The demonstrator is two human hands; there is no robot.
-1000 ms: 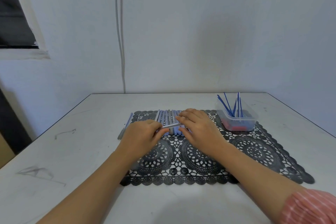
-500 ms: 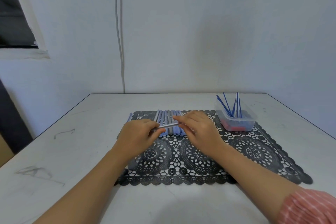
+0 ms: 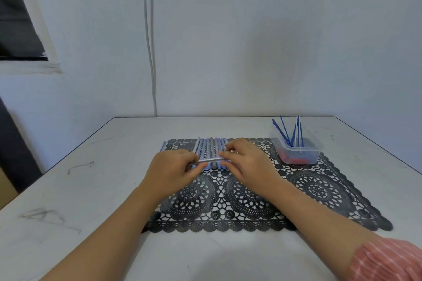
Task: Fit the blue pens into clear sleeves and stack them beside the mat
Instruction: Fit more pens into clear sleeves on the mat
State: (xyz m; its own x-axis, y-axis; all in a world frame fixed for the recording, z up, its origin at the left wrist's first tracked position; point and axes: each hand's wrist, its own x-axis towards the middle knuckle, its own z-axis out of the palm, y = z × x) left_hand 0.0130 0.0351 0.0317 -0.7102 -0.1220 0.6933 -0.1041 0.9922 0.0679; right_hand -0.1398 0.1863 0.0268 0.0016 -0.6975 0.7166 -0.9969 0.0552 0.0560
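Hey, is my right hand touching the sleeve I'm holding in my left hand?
Touching. The head view shows the right hand pinching one end of the clear sleeve, while the left hand grips the other end.

Both hands meet over the far left part of a black lace mat (image 3: 319, 191) on a white counter (image 3: 91, 189). The left hand (image 3: 173, 171) grips one end of a pale tube (image 3: 206, 161) and the right hand (image 3: 249, 162) pinches the other end, so the tube lies crosswise. Behind it, a row of tubes (image 3: 210, 147) lies side by side on the mat. A clear tub (image 3: 315, 153) at the mat's far right corner holds thin blue pens (image 3: 286, 132) leaning upright.
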